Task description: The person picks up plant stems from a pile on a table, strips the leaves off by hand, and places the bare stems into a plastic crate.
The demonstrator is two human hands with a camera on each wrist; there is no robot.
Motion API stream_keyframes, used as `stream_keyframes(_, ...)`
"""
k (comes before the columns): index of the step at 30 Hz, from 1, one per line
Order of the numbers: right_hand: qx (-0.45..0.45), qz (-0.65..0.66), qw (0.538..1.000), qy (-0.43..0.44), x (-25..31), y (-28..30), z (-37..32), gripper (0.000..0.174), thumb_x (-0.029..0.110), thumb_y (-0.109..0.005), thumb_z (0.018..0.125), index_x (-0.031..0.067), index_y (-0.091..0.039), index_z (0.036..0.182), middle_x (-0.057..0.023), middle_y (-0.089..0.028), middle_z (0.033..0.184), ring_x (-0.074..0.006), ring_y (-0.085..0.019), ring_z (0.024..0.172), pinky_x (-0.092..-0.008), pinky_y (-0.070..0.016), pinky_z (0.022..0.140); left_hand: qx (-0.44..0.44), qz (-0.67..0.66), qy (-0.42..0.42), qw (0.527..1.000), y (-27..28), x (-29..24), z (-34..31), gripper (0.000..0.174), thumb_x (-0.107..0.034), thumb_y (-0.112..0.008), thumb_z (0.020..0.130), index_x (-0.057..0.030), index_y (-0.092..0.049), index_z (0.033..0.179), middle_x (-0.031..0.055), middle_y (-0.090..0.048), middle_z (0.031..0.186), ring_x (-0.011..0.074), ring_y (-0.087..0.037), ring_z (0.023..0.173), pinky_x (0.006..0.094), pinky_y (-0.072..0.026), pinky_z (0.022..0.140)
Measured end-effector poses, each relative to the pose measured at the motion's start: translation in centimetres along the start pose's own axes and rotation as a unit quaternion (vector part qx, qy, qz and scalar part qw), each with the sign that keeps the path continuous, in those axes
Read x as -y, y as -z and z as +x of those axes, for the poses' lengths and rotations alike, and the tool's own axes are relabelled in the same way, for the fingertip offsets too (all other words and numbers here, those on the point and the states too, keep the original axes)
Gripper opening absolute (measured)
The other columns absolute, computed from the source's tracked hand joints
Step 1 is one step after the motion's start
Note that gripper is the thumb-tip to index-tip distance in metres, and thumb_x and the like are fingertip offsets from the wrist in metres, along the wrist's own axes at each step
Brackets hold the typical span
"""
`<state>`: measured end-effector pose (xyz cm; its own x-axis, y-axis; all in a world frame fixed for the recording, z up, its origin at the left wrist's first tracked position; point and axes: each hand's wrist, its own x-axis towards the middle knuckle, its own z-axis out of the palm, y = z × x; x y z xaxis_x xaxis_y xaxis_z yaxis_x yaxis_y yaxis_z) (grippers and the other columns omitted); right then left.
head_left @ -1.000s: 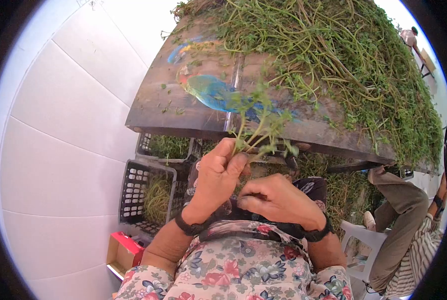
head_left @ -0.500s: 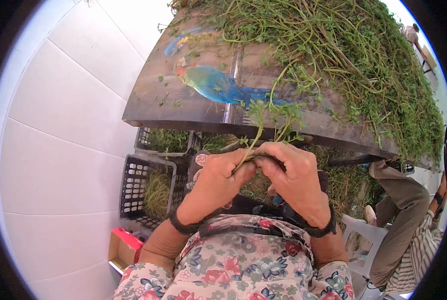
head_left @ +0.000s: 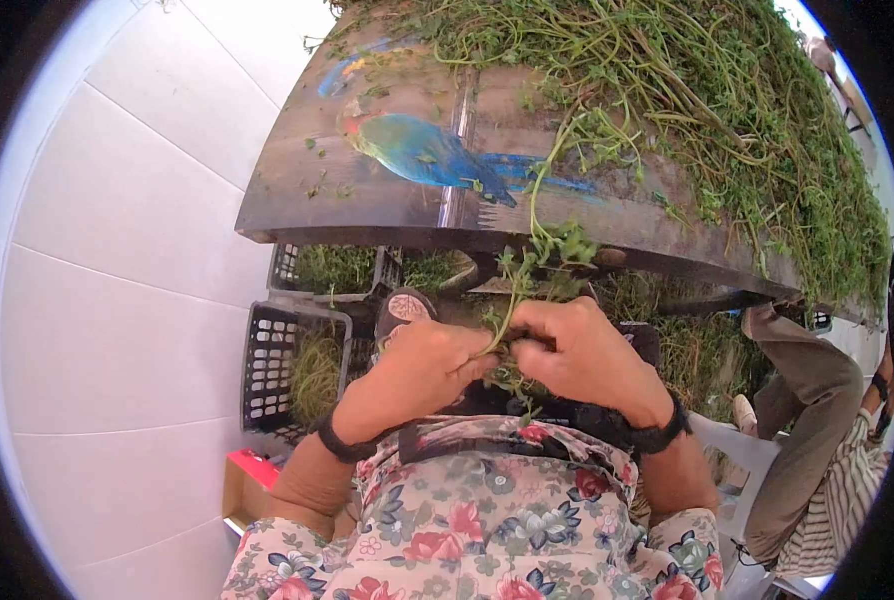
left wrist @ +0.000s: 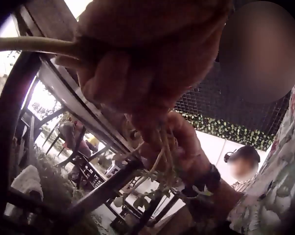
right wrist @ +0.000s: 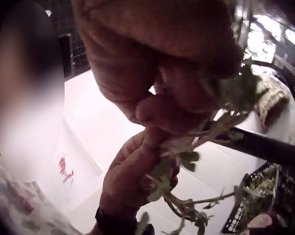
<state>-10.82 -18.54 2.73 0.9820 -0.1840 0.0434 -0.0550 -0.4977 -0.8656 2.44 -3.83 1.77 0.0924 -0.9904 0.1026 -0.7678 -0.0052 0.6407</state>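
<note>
Green leafy stems [head_left: 515, 290] rise between both hands, left [head_left: 422, 370] and right [head_left: 589, 360], fingers curled tightly round them.

My blouse [head_left: 487, 525] is pale pink, printed with red and pink blossoms and grey-blue leaves. The sprig [head_left: 517, 295] is green, paler along its stem. On the brown desk [head_left: 302, 200], a painted bird [head_left: 407, 148] goes from reddish face through yellow-green to bright blue. My wristbands [head_left: 342, 442] and the slotted basket [head_left: 265, 365] are black; the neighbour's top [head_left: 837, 500] is striped.
</note>
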Motion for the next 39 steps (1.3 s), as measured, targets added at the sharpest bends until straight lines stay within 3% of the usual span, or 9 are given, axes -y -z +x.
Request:
stream_keyframes(3, 0.045, 0.154, 0.981, -0.109, -1.9, -0.6, -0.3, 0.020, 0.009, -0.050, 0.075, 0.0008, -0.057, 0.092, -0.0105, -0.057, 0.058, -0.0164, -0.055, 0.051, -0.0283, -0.0441, 0.049, 0.025, -0.073, 0.010, 0.997, 0.3, 0.2, -0.2, 0.014, -0.017, -0.055, 0.082, -0.0045, -0.053, 0.078, 0.0156, -0.054, 0.065, 0.0374, -0.053, 0.061, 0.0426, -0.0416, 0.052)
stream_keyframes(7, -0.057, 0.333, 0.907, -0.253, -2.1, 0.2, -1.2, 0.016, 0.009, -0.049, 0.078, 0.0018, -0.055, 0.091, -0.0028, -0.060, 0.071, -0.0096, -0.051, 0.055, -0.0222, -0.0415, 0.049, 0.001, -0.086, 0.047, 0.995, 0.7, 0.2, -0.2, 0.012, -0.013, -0.056, 0.082, -0.0032, -0.058, 0.087, 0.0176, -0.052, 0.068, 0.0343, -0.053, 0.062, 0.0387, -0.0417, 0.054)
stream_keyframes(11, -0.096, 0.460, 0.859, -0.202, -3.9, 0.6, -2.3, 0.018, 0.011, -0.051, 0.079, 0.0047, -0.051, 0.096, -0.0029, -0.057, 0.077, -0.0099, -0.051, 0.057, -0.0212, -0.0406, 0.049, 0.006, 0.005, 0.031, 0.999, 0.0, 0.9, -0.1, 0.012, -0.013, -0.055, 0.082, -0.0032, -0.058, 0.088, 0.0172, -0.054, 0.070, 0.0343, -0.055, 0.065, 0.0393, -0.0430, 0.055)
stream_keyframes(17, -0.056, 0.339, 0.920, -0.189, -2.8, 0.7, -1.6, 0.027, 0.015, -0.056, 0.079, 0.0033, -0.054, 0.103, -0.0012, -0.056, 0.077, -0.0061, -0.047, 0.057, -0.0217, -0.0374, 0.047, 0.050, 0.082, 0.053, 0.994, -1.0, 0.3, 0.0, 0.011, -0.015, -0.054, 0.082, -0.0040, -0.056, 0.085, 0.0155, -0.054, 0.070, 0.0347, -0.055, 0.065, 0.0407, -0.0441, 0.056)
stream_keyframes(23, -0.013, 0.340, 0.914, -0.223, -2.8, 0.9, -1.2, 0.025, 0.017, -0.058, 0.080, 0.0030, -0.060, 0.100, 0.0026, -0.055, 0.071, -0.0037, -0.047, 0.059, -0.0215, -0.0383, 0.050, 0.046, 0.039, 0.048, 0.997, -0.6, 0.5, -0.2, 0.013, -0.015, -0.056, 0.081, -0.0040, -0.057, 0.086, 0.0161, -0.055, 0.070, 0.0349, -0.056, 0.066, 0.0397, -0.0444, 0.056)
stream_keyframes(26, -0.011, 0.204, 0.955, -0.215, -2.6, 1.4, -1.5, 0.023, 0.015, -0.057, 0.080, 0.0031, -0.060, 0.100, -0.0018, -0.059, 0.067, -0.0117, -0.053, 0.060, -0.0268, -0.0430, 0.055, 0.016, -0.005, 0.037, 0.999, -0.3, 0.6, -0.4, 0.015, -0.016, -0.057, 0.081, -0.0040, -0.059, 0.088, 0.0155, -0.058, 0.072, 0.0340, -0.057, 0.067, 0.0391, -0.0453, 0.057)
stream_keyframes(29, -0.014, 0.038, 0.996, -0.084, -4.1, 0.7, -2.0, 0.022, 0.011, -0.054, 0.079, 0.0015, -0.058, 0.098, -0.0134, -0.060, 0.070, -0.0261, -0.059, 0.064, -0.0345, -0.0456, 0.061, -0.014, -0.015, 0.018, 1.000, -0.5, 1.0, -0.5, 0.016, -0.019, -0.056, 0.082, -0.0048, -0.059, 0.090, 0.0142, -0.060, 0.075, 0.0328, -0.058, 0.068, 0.0396, -0.0455, 0.057)
stream_keyframes(32, -0.056, -0.091, 0.993, 0.043, -5.3, -0.4, -2.1, 0.018, 0.005, -0.051, 0.079, -0.0031, -0.055, 0.094, -0.0111, -0.058, 0.062, -0.0103, -0.060, 0.060, -0.0274, -0.0455, 0.052, -0.024, 0.007, 0.006, 1.000, -0.7, 1.2, -0.5, 0.014, -0.018, -0.056, 0.082, -0.0055, -0.059, 0.088, 0.0132, -0.060, 0.074, 0.0315, -0.059, 0.067, 0.0387, -0.0454, 0.056)
stream_keyframes(39, -0.205, -0.001, 0.962, -0.182, -6.6, -0.6, -1.2, 0.018, 0.008, -0.048, 0.079, 0.0003, -0.057, 0.093, -0.0110, -0.060, 0.074, -0.0121, -0.053, 0.054, -0.0274, -0.0442, 0.051, 0.016, 0.030, -0.004, 0.999, -0.9, -0.1, -0.2, 0.010, -0.014, -0.058, 0.080, -0.0051, -0.059, 0.084, 0.0117, -0.058, 0.068, 0.0300, -0.058, 0.062, 0.0358, -0.0455, 0.054)
